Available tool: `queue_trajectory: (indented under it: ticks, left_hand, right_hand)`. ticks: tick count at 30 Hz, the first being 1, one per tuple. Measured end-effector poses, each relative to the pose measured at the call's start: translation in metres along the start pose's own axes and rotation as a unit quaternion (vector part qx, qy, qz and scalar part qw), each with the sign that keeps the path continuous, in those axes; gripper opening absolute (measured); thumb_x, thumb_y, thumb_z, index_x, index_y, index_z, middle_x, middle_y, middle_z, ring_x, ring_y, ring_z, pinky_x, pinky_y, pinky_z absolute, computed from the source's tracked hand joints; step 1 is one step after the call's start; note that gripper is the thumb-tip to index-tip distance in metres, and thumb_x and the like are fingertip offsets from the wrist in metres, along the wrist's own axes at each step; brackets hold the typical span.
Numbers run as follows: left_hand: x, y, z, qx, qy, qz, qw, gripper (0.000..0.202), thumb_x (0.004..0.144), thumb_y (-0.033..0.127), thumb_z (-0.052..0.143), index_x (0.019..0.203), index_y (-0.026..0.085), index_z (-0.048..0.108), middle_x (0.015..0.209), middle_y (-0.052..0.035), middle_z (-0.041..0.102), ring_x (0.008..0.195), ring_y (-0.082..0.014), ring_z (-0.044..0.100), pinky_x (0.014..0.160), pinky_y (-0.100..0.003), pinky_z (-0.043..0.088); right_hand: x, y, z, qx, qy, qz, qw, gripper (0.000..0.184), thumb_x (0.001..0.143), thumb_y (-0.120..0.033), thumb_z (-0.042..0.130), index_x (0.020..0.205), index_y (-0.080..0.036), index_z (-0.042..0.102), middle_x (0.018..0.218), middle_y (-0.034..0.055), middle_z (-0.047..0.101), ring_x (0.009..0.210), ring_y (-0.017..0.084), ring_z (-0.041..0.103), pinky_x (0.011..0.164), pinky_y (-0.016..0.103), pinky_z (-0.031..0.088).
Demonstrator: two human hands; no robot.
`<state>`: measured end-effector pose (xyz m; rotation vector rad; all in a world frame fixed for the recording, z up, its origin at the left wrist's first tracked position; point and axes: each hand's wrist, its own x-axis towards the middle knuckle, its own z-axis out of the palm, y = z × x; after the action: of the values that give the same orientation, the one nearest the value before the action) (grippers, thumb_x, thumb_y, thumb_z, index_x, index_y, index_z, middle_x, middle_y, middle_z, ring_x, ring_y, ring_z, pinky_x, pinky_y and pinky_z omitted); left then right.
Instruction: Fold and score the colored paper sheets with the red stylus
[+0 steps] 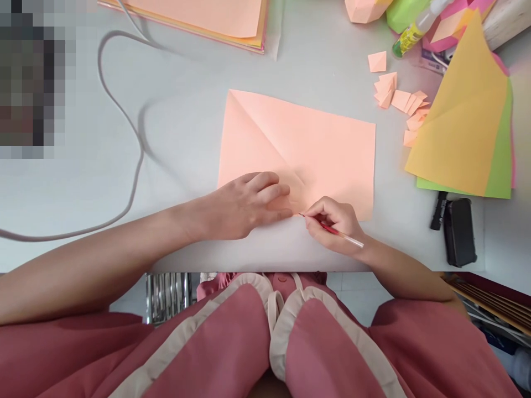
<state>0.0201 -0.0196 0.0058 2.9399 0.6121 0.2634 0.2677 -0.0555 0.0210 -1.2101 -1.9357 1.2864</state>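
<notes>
A peach sheet of paper [332,149] lies on the white table in front of me, with a diagonal crease running down from its upper left corner. My left hand [253,204] rests on the lower part of this sheet, fingers stretched and slightly apart. Just to its right, my right hand [335,221] grips a slim red pen [331,229] with a clear end. The pen's tip meets the sheet near its lower edge, close to my left fingertips. What lies under my left palm is hidden.
A stack of coloured paper [199,16] lies at the back. Small folded peach pieces [385,88], a glue bottle [409,38] and yellow and green sheets [460,127] are at the right. Below them sits a black stapler-like object [459,232]. A white cable [135,132] curves along the left.
</notes>
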Motion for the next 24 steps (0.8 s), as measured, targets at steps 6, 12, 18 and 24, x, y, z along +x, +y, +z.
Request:
queue_trajectory:
  ticks: [6, 12, 18, 24]
  left_hand:
    - [-0.0007, -0.0010, -0.0001, -0.026, -0.033, -0.013, 0.999, 0.060, 0.078, 0.003, 0.040, 0.129, 0.033, 0.048, 0.133, -0.0027, 0.044, 0.124, -0.0260, 0.036, 0.104, -0.043, 0.039]
    - [-0.0019, -0.0017, 0.0005, -0.030, -0.026, -0.007, 0.999, 0.057, 0.080, 0.005, 0.040, 0.131, 0.031, 0.048, 0.134, -0.0051, 0.044, 0.125, -0.0278, 0.035, 0.104, -0.045, 0.038]
    - [-0.0021, -0.0021, 0.0006, -0.032, -0.014, 0.001, 0.999, 0.056, 0.081, 0.004, 0.039, 0.130, 0.029, 0.050, 0.133, -0.0067, 0.045, 0.124, -0.0282, 0.036, 0.103, -0.045, 0.039]
    - [-0.0023, -0.0020, 0.0028, -0.053, -0.038, -0.023, 0.998, 0.062, 0.078, 0.003, 0.041, 0.131, 0.033, 0.048, 0.136, -0.0033, 0.045, 0.127, -0.0278, 0.036, 0.106, -0.047, 0.038]
  right_hand:
    - [0.0010, -0.0003, 0.0011, -0.003, 0.008, 0.016, 1.000, 0.015, 0.076, -0.012, 0.057, 0.067, -0.020, 0.048, 0.055, -0.0076, 0.046, 0.044, 0.004, 0.039, 0.043, 0.019, 0.032]
    - [0.0021, -0.0008, 0.0016, -0.001, -0.003, 0.024, 1.000, 0.013, 0.074, -0.011, 0.056, 0.067, -0.020, 0.048, 0.057, -0.0074, 0.047, 0.045, 0.004, 0.038, 0.044, 0.019, 0.033]
    - [0.0025, -0.0002, 0.0020, -0.001, -0.008, 0.024, 1.000, 0.014, 0.074, -0.012, 0.056, 0.067, -0.019, 0.047, 0.057, -0.0068, 0.048, 0.046, 0.004, 0.040, 0.044, 0.019, 0.033]
    - [0.0031, -0.0009, 0.0009, -0.007, -0.014, 0.024, 1.000, 0.013, 0.075, -0.012, 0.055, 0.067, -0.020, 0.048, 0.056, -0.0069, 0.048, 0.046, 0.005, 0.040, 0.044, 0.019, 0.034]
